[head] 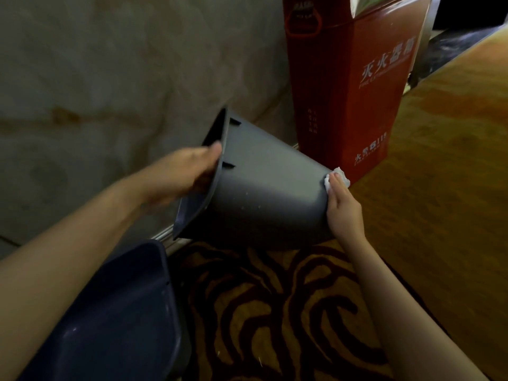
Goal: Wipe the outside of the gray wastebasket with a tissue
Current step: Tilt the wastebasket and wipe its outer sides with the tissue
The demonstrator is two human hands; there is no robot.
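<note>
The gray wastebasket [264, 193] is held tipped on its side above the patterned carpet, its open mouth facing left and its base to the right. My left hand [181, 174] grips the rim, thumb on the outside and fingers inside the opening. My right hand [343, 207] lies flat against the basket's base and presses a crumpled white tissue [339, 177] to its upper edge. Most of the tissue is hidden under my fingers.
A tall red fire-extinguisher box [349, 78] stands just behind the basket's base. A dark blue bin [132, 312] sits at the lower left beneath my left forearm. A pale wall [110, 78] fills the left, and a wooden surface [453, 160] runs along the right.
</note>
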